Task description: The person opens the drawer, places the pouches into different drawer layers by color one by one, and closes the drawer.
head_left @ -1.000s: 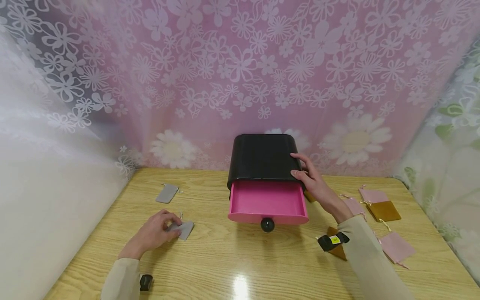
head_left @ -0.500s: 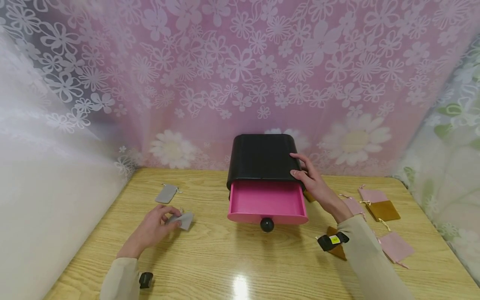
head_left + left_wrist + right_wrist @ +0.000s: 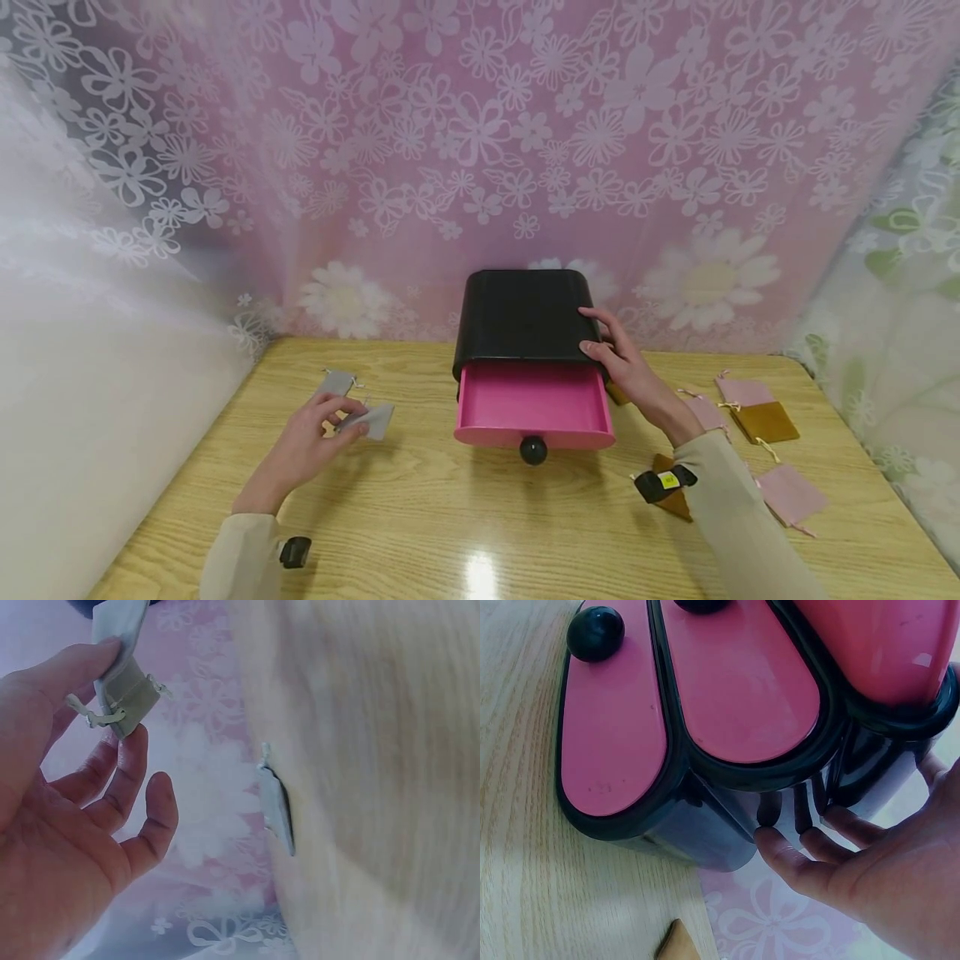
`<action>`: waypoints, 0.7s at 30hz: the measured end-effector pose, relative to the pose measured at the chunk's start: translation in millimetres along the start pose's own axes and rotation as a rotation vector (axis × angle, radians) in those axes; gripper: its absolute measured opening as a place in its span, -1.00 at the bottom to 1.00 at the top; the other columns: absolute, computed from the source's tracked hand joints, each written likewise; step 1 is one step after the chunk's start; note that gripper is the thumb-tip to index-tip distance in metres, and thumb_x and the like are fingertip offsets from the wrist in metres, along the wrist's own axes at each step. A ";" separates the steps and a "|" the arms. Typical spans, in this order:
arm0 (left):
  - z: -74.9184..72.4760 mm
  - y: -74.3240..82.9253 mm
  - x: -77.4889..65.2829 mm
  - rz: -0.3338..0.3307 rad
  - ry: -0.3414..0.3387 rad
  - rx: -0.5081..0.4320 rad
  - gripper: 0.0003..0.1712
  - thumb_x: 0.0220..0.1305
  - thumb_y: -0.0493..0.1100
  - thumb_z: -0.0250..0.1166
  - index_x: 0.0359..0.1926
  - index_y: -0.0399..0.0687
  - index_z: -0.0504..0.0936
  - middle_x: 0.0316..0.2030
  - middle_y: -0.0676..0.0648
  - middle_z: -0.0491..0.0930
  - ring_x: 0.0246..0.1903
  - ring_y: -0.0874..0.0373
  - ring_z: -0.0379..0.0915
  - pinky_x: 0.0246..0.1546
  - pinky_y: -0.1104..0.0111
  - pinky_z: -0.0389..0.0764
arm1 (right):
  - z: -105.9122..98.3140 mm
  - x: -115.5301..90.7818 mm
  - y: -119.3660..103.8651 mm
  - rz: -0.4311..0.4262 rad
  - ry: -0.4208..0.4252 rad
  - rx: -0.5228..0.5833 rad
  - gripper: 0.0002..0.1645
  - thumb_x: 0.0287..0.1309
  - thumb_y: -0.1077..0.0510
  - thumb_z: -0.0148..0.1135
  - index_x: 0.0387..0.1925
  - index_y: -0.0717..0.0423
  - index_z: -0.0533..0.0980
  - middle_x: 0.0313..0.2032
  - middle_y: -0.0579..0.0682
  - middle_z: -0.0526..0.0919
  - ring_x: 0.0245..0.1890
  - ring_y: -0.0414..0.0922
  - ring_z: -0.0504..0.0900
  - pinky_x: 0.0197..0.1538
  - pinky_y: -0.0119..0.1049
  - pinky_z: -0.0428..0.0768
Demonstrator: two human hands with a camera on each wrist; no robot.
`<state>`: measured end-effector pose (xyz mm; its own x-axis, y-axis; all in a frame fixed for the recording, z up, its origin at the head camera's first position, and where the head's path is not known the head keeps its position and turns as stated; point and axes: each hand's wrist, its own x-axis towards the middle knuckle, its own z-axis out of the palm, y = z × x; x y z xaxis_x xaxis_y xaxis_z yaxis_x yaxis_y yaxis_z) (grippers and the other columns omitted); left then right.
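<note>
A small grey drawstring pouch (image 3: 378, 420) is pinched between the thumb and fingers of my left hand (image 3: 303, 442), held above the table. In the left wrist view the pouch (image 3: 124, 675) is folded, its pale cord hanging beside my fingers. A second grey pouch (image 3: 337, 382) lies behind, partly covered by the left hand. My right hand (image 3: 637, 379) rests on the right side of a black drawer box (image 3: 528, 312), thumb on the top edge. Its upper pink drawer (image 3: 534, 400) is pulled out, with nothing inside. Two lower drawers (image 3: 739, 682) are closed in the right wrist view.
Pink pouches (image 3: 791, 495) and brown pouches (image 3: 768, 422) lie on the right of the wooden table (image 3: 420, 533). Another brown pouch (image 3: 673, 500) is partly under the right forearm. A flowered pink curtain (image 3: 450, 167) stands behind the box.
My left hand has lifted the grey pouch off the table and moved slightly away from me, now overlapping the second grey pouch. The right hand and the drawer box have stayed put.
</note>
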<state>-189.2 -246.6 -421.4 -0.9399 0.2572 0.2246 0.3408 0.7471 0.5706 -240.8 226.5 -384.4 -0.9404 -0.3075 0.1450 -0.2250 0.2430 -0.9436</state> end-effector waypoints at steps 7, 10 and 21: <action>-5.4 14.5 2.9 0.031 0.023 -0.007 -0.79 0.37 -0.04 0.38 -0.02 0.09 0.71 -0.03 -0.05 0.58 -0.15 0.08 0.50 -0.25 0.29 0.54 | 0.1 0.5 -0.2 0.004 -0.002 0.000 -0.30 0.59 0.00 -0.09 0.61 -0.19 -0.03 0.40 0.33 0.19 0.27 0.12 0.42 0.06 -0.46 0.57; -8.6 20.8 3.0 0.041 0.034 -0.010 -0.80 0.37 -0.05 0.38 -0.01 0.11 0.71 -0.01 -0.03 0.58 -0.15 0.09 0.50 -0.27 0.32 0.52 | 0.4 0.6 -1.2 0.015 -0.008 -0.009 -0.30 0.59 -0.01 -0.10 0.61 -0.21 -0.04 0.41 0.31 0.18 0.30 0.14 0.40 0.14 -0.35 0.56; -15.2 39.8 1.7 0.067 0.052 -0.013 -0.79 0.40 -0.02 0.35 0.01 0.16 0.71 0.00 0.02 0.58 -0.18 0.18 0.46 -0.21 0.29 0.51 | -1.6 -0.1 -6.5 0.027 -0.058 -0.026 -0.34 0.60 0.00 -0.12 0.60 -0.18 0.01 0.66 0.06 -0.34 0.65 0.19 -0.38 0.47 0.48 -0.03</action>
<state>-176.9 -225.7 -386.3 -0.9126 0.2742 0.3034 0.4038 0.7213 0.5627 -239.6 226.4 -377.8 -0.9302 -0.3528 0.1016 -0.2069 0.2751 -0.9389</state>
